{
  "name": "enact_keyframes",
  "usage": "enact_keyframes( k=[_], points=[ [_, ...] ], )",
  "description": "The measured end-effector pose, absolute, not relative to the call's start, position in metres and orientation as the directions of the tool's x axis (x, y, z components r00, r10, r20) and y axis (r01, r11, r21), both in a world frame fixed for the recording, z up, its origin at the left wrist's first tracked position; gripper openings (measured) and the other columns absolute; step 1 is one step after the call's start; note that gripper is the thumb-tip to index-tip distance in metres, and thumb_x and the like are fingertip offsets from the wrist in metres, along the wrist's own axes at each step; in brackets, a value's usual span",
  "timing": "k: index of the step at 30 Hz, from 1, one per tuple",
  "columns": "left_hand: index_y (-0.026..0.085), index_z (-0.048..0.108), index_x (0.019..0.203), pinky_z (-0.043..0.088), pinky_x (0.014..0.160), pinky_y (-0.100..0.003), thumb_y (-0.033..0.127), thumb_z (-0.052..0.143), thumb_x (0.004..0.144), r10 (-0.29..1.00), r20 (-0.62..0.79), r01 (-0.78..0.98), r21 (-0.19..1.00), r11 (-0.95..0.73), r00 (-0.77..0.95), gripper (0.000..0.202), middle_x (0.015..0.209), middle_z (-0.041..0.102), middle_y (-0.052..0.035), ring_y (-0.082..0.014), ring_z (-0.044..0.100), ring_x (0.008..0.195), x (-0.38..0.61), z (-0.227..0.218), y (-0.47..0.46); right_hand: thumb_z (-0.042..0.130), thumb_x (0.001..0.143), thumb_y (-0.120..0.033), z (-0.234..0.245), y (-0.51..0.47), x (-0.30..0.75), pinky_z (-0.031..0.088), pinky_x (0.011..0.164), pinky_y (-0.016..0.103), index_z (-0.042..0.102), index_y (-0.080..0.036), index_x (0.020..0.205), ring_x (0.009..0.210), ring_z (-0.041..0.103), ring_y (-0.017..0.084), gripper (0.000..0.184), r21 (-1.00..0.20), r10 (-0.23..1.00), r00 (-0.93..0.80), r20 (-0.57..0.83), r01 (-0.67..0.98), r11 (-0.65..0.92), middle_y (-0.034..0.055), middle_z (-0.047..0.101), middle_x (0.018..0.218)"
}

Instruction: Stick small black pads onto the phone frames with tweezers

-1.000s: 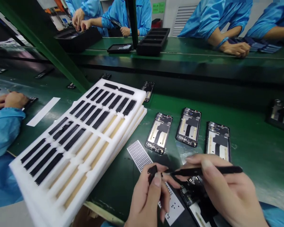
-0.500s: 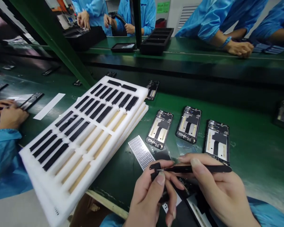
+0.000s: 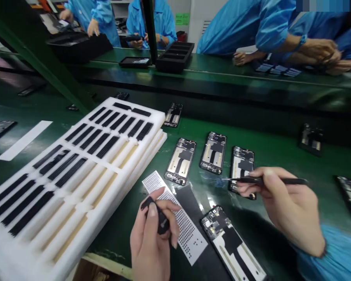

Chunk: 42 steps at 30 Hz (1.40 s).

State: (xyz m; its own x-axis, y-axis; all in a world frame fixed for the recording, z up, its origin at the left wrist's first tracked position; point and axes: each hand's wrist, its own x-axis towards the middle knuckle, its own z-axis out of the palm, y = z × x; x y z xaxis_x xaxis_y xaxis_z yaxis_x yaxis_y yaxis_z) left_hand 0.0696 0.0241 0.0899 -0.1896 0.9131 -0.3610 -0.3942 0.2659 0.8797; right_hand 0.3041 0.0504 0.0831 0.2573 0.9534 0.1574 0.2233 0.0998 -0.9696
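My left hand (image 3: 150,238) has its fingers curled round a small black part (image 3: 163,223), whose kind I cannot make out, above the perforated white sheet (image 3: 190,238). Between the thumb and fingers of my right hand (image 3: 285,205) is a pair of black tweezers (image 3: 256,180), its thin metal tip pointing left. Behind the right fingers lies an opened phone (image 3: 242,162), partly covered by them. Another opened phone (image 3: 232,244), larger in view, rests between my hands with its circuit board and black flex strip showing.
On the left a stacked white foam tray (image 3: 117,169) holds rows of black strips. More opened phones (image 3: 180,160) lie across the green bench (image 3: 280,156). A dark sheet (image 3: 190,199) lies under the perforated one. Co-workers in blue sleeves work beyond the rail, near a black divided box (image 3: 175,56).
My right hand with the tweezers has moved right and up, away from my left hand. The left hand, still holding the black part, now sits further left. The view has turned right.
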Motion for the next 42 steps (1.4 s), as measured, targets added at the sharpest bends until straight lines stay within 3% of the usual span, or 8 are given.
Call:
enact_keyframes(
  k=[3, 6, 9, 14, 25, 35, 39, 42],
  points=[
    [0.026, 0.058, 0.131, 0.053, 0.063, -0.025, 0.019, 0.039, 0.102, 0.998, 0.051, 0.27, 0.961, -0.058, 0.036, 0.035, 0.111, 0.071, -0.0055, -0.0132, 0.061, 0.071, 0.076, 0.073, 0.024, 0.059, 0.098, -0.048, 0.058, 0.048, 0.328, 0.064, 0.056, 0.029, 0.068, -0.018, 0.085, 0.058, 0.075, 0.021, 0.034, -0.981, 0.974, 0.228, 0.016, 0.193, -0.029, 0.0077, 0.077, 0.07],
    [0.017, 0.059, 0.136, 0.061, 0.071, -0.038, -0.004, 0.036, 0.083, 0.837, 0.249, 0.722, 0.426, -0.546, 0.487, 0.061, 0.139, 0.063, -0.011, -0.0278, 0.067, 0.096, 0.094, 0.06, 0.029, 0.057, 0.099, -0.049, 0.034, 0.044, 0.332, 0.064, 0.062, 0.027, 0.069, -0.017, 0.088, 0.061, 0.076, 0.02, 0.036, -0.958, 0.982, 0.19, 0.004, 0.283, -0.051, 0.0084, 0.077, 0.072],
    [0.011, 0.06, 0.136, 0.062, 0.06, -0.037, -0.009, 0.043, 0.069, 0.779, 0.16, 0.79, -0.001, -0.614, 0.606, 0.072, 0.15, 0.053, -0.0109, -0.028, 0.067, 0.089, 0.112, 0.053, 0.04, 0.054, 0.101, -0.048, 0.025, 0.049, 0.327, 0.064, 0.064, 0.026, 0.069, -0.018, 0.092, 0.063, 0.076, 0.018, 0.035, -0.956, 0.98, 0.198, 0.032, 0.292, -0.028, 0.0071, 0.077, 0.074],
    [0.013, 0.053, 0.144, 0.063, 0.06, -0.034, -0.006, 0.052, 0.065, 0.753, 0.053, 0.749, -0.177, -0.639, 0.656, 0.081, 0.155, 0.046, -0.0091, -0.0251, 0.064, 0.088, 0.12, 0.046, 0.063, 0.053, 0.101, -0.05, 0.025, 0.064, 0.325, 0.062, 0.058, 0.024, 0.068, -0.017, 0.086, 0.06, 0.074, 0.017, 0.039, -0.961, 0.964, 0.263, 0.042, 0.275, -0.033, 0.0077, 0.076, 0.075],
    [0.01, 0.041, 0.151, 0.062, 0.068, -0.034, -0.004, 0.049, 0.074, 0.721, -0.036, 0.715, -0.099, -0.692, 0.692, 0.079, 0.156, 0.046, -0.0107, -0.0243, 0.061, 0.096, 0.112, 0.042, 0.07, 0.054, 0.101, -0.047, 0.024, 0.063, 0.327, 0.062, 0.055, 0.024, 0.068, -0.018, 0.092, 0.058, 0.073, 0.016, 0.033, -0.976, 0.967, 0.254, -0.008, 0.208, -0.063, 0.0067, 0.077, 0.076],
    [0.01, 0.046, 0.148, 0.062, 0.067, -0.038, -0.008, 0.047, 0.073, 0.735, 0.01, 0.735, -0.022, -0.677, 0.678, 0.077, 0.154, 0.048, -0.0107, -0.0271, 0.062, 0.094, 0.113, 0.039, 0.073, 0.054, 0.101, -0.047, 0.024, 0.066, 0.33, 0.063, 0.059, 0.026, 0.068, -0.017, 0.093, 0.062, 0.074, 0.018, 0.033, -0.978, 0.973, 0.229, -0.043, 0.188, -0.087, 0.008, 0.077, 0.08],
    [0.017, 0.055, 0.142, 0.06, 0.08, -0.044, -0.007, 0.038, 0.082, 0.833, 0.055, 0.768, 0.359, -0.531, 0.551, 0.066, 0.144, 0.06, -0.0088, -0.0301, 0.062, 0.106, 0.112, 0.044, 0.071, 0.057, 0.099, -0.047, 0.029, 0.069, 0.33, 0.063, 0.061, 0.027, 0.069, -0.015, 0.095, 0.062, 0.074, 0.018, 0.035, -0.983, 0.974, 0.224, -0.028, 0.172, -0.068, 0.0082, 0.076, 0.075],
    [0.023, 0.055, 0.138, 0.057, 0.074, -0.032, 0.013, 0.037, 0.101, 0.921, -0.115, 0.58, 0.804, -0.133, 0.372, 0.042, 0.121, 0.069, -0.0077, -0.0203, 0.065, 0.088, 0.112, 0.061, 0.066, 0.056, 0.101, -0.044, 0.052, 0.062, 0.326, 0.063, 0.061, 0.027, 0.071, -0.016, 0.094, 0.061, 0.074, 0.018, 0.032, -0.995, 0.975, 0.219, 0.035, 0.096, 0.014, 0.0048, 0.074, 0.066]
  ],
)
